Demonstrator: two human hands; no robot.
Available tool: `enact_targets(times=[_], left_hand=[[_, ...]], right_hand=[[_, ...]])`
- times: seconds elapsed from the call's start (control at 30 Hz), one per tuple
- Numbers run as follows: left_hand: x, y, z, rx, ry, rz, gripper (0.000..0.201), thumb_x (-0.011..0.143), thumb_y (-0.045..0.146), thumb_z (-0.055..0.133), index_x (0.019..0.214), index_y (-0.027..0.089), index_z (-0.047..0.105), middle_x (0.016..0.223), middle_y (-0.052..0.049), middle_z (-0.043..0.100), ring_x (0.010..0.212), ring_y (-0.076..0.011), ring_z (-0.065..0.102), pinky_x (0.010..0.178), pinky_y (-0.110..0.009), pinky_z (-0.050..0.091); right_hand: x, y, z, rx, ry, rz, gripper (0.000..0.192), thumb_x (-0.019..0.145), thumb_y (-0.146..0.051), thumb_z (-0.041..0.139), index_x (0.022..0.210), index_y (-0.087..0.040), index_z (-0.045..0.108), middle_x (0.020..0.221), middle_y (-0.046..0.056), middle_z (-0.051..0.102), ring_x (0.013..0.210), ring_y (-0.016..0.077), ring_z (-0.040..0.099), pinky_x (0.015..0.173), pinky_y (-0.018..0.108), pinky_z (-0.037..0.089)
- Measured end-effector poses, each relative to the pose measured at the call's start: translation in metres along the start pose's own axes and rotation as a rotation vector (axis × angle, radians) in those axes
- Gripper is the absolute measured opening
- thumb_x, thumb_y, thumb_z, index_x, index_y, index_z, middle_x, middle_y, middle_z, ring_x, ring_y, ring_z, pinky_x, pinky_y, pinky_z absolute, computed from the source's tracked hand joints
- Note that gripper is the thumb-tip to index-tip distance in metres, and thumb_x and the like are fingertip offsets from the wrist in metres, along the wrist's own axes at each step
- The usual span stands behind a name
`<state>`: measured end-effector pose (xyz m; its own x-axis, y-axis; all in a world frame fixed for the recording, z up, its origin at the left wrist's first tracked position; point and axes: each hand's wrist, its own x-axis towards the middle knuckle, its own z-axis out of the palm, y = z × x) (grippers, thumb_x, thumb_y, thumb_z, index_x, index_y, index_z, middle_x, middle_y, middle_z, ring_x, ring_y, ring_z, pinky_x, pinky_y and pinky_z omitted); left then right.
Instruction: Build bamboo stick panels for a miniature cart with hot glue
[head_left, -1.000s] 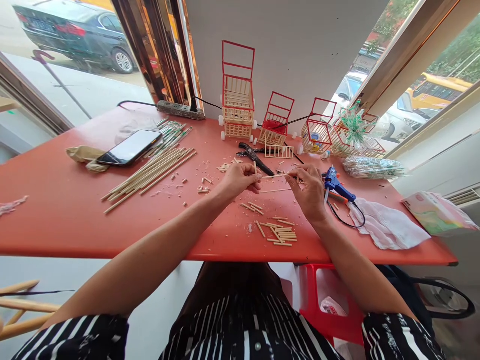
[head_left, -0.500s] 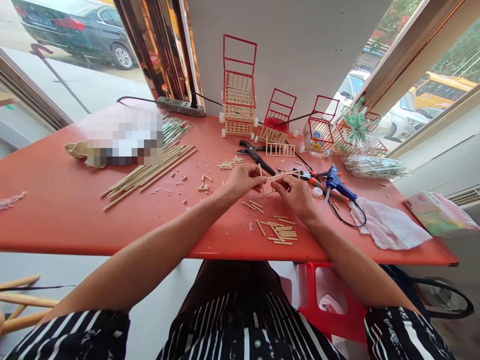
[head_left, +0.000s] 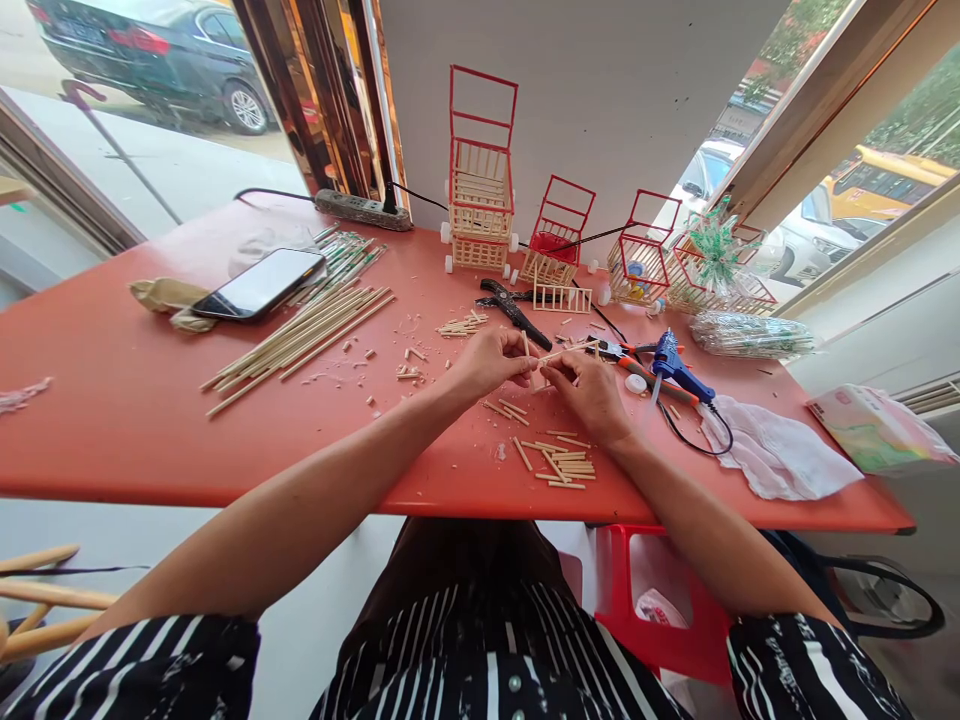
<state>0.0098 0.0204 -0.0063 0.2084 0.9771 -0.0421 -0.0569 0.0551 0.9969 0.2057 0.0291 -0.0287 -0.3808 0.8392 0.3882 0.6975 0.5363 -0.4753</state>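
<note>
Over the middle of the red table (head_left: 112,420) my left hand (head_left: 491,362) and my right hand (head_left: 592,392) meet fingertip to fingertip. Together they pinch a small frame of thin wooden sticks (head_left: 559,352), one long stick running right and a short one standing up by my left fingers. Just below the hands lies a heap of short cut sticks (head_left: 562,466). A blue glue gun (head_left: 675,370) rests right of my right hand, beside orange-handled pliers (head_left: 637,358).
Long sticks (head_left: 300,335) and a phone (head_left: 259,283) lie at the left. Black cutters (head_left: 514,310), a small stick ladder (head_left: 561,298) and several red-framed stick carts (head_left: 480,190) stand at the back. A white cloth (head_left: 772,455) lies right; a power strip (head_left: 364,210) is far back.
My right hand has slid left along the long stick toward my left hand, uncovering the pliers and a white cap. The left hand has barely moved.
</note>
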Motion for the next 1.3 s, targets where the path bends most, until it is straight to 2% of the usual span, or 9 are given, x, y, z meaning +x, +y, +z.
enact_targets(times=[0.33,0.63,0.97,1.3], left_hand=[[0.0026,-0.004,-0.0015,0.016,-0.008,0.019,0.019,0.088,-0.002,0.07,0.074,0.011,0.068,0.057,0.001,0.069,0.051,-0.0093,0.066,0.059,-0.02,0.057],[-0.0018,0.0036,0.0025,0.005,0.015,-0.037,0.023,0.088,-0.005,0.068,0.072,0.011,0.067,0.054,0.002,0.067,0.048,-0.0081,0.064,0.058,-0.018,0.055],[-0.0011,0.0025,0.001,0.024,-0.005,0.002,0.028,0.088,-0.003,0.069,0.066,0.013,0.064,0.054,0.001,0.067,0.049,-0.0088,0.065,0.058,-0.019,0.056],[0.002,-0.0034,-0.0023,0.026,-0.023,0.023,0.017,0.086,-0.001,0.071,0.074,0.011,0.07,0.06,0.0,0.07,0.052,-0.0091,0.066,0.06,-0.02,0.057]], right_hand=[[0.0005,-0.0002,0.0014,-0.026,-0.012,-0.006,0.017,0.1,-0.025,0.07,0.083,-0.021,0.074,0.084,0.004,0.076,0.079,0.0206,0.063,0.076,0.032,0.042],[-0.0011,-0.0022,0.0012,0.018,-0.02,-0.005,0.021,0.101,-0.029,0.069,0.082,-0.021,0.075,0.084,0.003,0.076,0.077,0.0197,0.062,0.075,0.031,0.041],[-0.0007,-0.0039,0.0004,0.011,-0.02,0.006,0.019,0.101,-0.028,0.07,0.083,-0.021,0.075,0.083,0.002,0.075,0.076,0.0187,0.06,0.074,0.03,0.041],[-0.0007,-0.0028,0.0001,-0.009,-0.043,-0.006,0.028,0.104,-0.036,0.064,0.081,-0.023,0.074,0.082,0.003,0.075,0.075,0.0185,0.06,0.072,0.031,0.041]])
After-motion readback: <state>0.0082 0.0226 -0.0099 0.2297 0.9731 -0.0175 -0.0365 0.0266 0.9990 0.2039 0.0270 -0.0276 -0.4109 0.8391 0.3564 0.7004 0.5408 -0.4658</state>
